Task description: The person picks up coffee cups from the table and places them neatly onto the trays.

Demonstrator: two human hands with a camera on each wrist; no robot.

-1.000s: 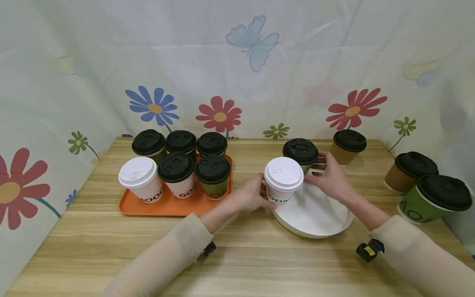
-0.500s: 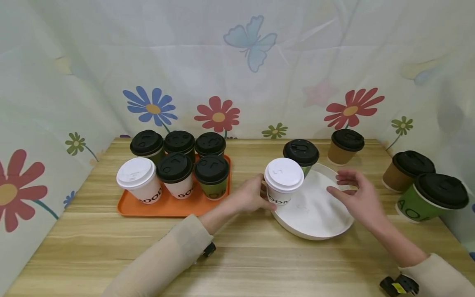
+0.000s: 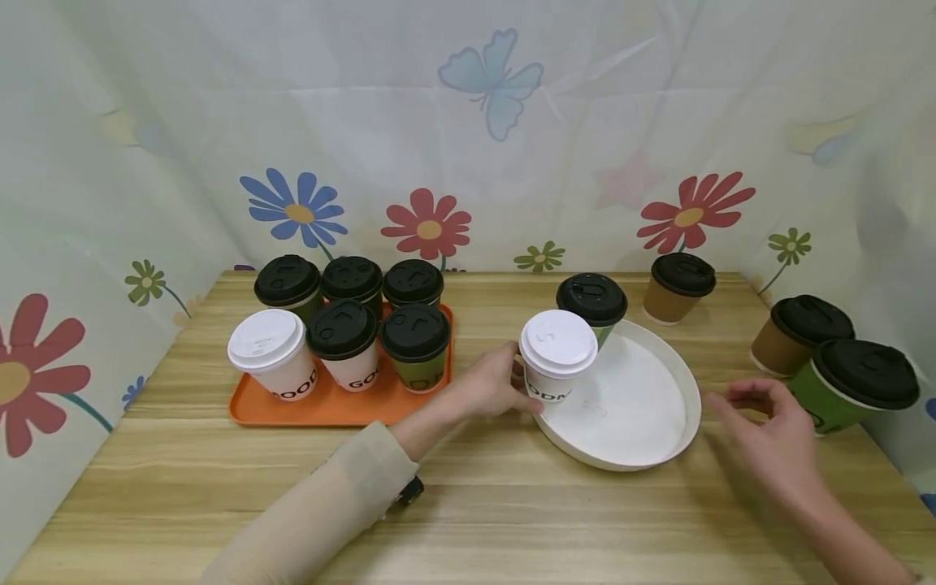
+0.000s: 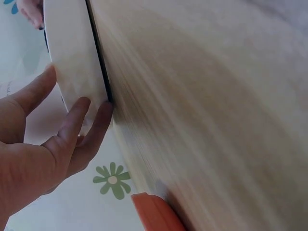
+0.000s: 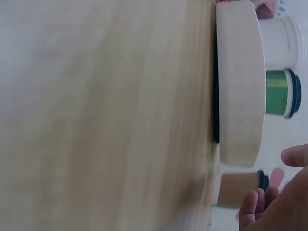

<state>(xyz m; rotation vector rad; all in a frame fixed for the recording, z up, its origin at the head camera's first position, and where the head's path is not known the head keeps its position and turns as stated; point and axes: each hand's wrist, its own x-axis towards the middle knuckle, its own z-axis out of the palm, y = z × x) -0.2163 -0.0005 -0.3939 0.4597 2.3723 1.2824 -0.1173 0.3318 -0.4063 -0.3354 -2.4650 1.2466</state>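
My left hand [image 3: 493,386] is at the left edge of a round white tray [image 3: 636,414]. In the left wrist view, the thumb lies at the tray's rim and the fingertips [image 4: 83,103] rest against its side wall. A white-lidded paper coffee cup [image 3: 558,357] stands upright on the tray beside that hand. Just behind it is a green coffee cup [image 3: 595,313] with a black lid, partly hidden. My right hand [image 3: 775,439] hovers right of the tray, fingers loosely bent, holding nothing. Nearest to it is another green cup [image 3: 863,382] with a black lid.
Left on the wooden table [image 3: 453,520], an orange tray [image 3: 344,414] bears several lidded cups, one white-lidded [image 3: 269,357]. Two brown cups with black lids stand at the right, one at the back [image 3: 676,288], one near the right edge [image 3: 797,333]. A flowered curtain [image 3: 351,97] hangs behind.
My right hand has let go of the green cup on the round tray and moved right and toward me, past the tray. My left hand has stayed in place.
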